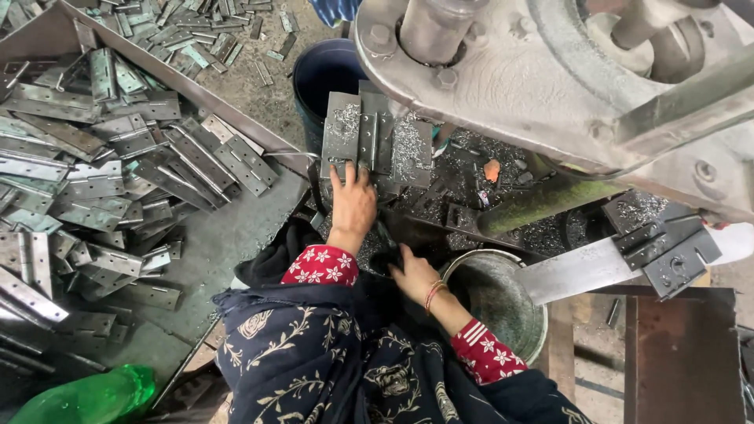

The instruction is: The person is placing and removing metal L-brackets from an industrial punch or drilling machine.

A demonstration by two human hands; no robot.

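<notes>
An open grey steel hinge [369, 141], dusted with metal shavings, lies flat on the bed of a heavy press. My left hand [351, 206] reaches forward to it, and its fingertips grip the hinge's near edge. My right hand [414, 275], with bangles at the wrist, is lower and closer to me. It sits in a dark gap beside a round metal bucket [495, 302], with its fingers curled downward and hidden. Both arms wear red flowered sleeves.
A slanted metal tray [236, 228] at the left holds a big heap of hinges [118, 157]. A dark blue bucket [326, 74] stands behind the press bed. The grey press body [550, 71] overhangs at the upper right. More hinges [664, 247] lie at the right, and a green bottle [86, 396] sits at the bottom left.
</notes>
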